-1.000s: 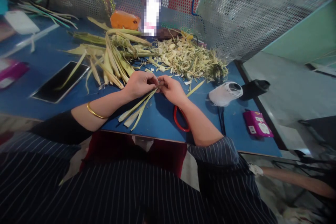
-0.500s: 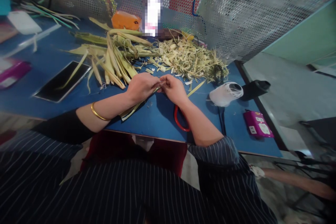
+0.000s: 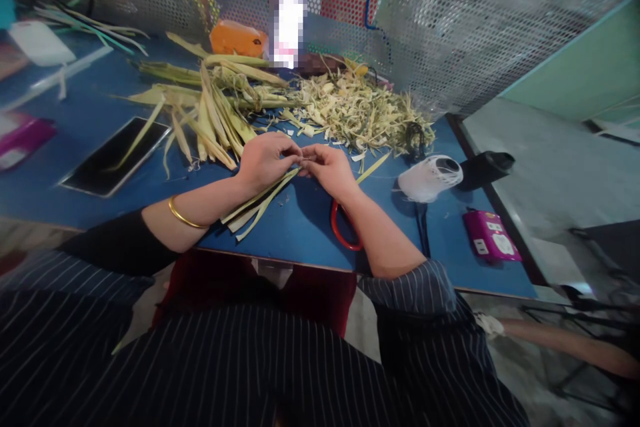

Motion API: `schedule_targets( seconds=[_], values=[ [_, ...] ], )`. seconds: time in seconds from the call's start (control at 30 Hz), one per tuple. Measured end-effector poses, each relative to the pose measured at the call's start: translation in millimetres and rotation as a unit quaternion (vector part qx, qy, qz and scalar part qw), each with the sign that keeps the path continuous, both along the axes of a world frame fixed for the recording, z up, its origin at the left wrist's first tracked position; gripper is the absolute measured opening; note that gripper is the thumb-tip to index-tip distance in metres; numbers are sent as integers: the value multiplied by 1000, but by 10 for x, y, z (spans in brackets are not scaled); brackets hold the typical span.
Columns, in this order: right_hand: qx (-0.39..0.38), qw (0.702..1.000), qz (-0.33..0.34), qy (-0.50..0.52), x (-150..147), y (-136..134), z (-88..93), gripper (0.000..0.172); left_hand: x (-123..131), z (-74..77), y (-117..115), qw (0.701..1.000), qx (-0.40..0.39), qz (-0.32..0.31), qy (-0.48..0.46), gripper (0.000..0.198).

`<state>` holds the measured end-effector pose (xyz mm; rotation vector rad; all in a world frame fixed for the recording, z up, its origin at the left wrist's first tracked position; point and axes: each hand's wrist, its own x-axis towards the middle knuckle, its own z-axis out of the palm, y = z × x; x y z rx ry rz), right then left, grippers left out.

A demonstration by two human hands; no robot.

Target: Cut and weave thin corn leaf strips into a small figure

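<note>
My left hand [image 3: 265, 159] and my right hand [image 3: 327, 170] meet over the blue table [image 3: 300, 220], fingers pinched together. Both grip the top end of a small bunch of pale green leaf strips [image 3: 255, 203], which trails down and left under my left wrist toward the table's front edge. A gold bangle [image 3: 183, 215] sits on my left forearm. Red-handled scissors [image 3: 343, 230] lie on the table under my right forearm, partly hidden.
Long leaf strips [image 3: 215, 107] and a heap of trimmed scraps [image 3: 365, 113] lie behind my hands. A black phone [image 3: 115, 157] lies at left. A white thread spool [image 3: 430, 178] and a pink device [image 3: 487, 235] sit at right. A perforated metal screen [image 3: 450, 27] backs the table.
The strips' free ends have swung back out to the lower left after being tucked under my left wrist. Both hands stay pinched together at the same spot.
</note>
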<state>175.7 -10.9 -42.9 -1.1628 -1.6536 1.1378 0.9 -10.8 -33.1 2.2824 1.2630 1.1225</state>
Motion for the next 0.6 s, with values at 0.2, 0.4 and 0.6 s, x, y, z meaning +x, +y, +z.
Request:
schedule_targets(
  seconds=[0.2, 0.4, 0.6],
  values=[
    [-61, 996, -4, 65, -7, -22, 34, 12, 21, -7, 18, 998, -28, -7, -61, 11],
    [-64, 997, -22, 39, -23, -45, 63, 15, 25, -16, 19, 989, -94, -2, -115, 12],
    [-38, 999, -28, 7, -46, -34, 42, 7, 38, -51, 28, 983, -118, 3, -142, 13]
  ],
)
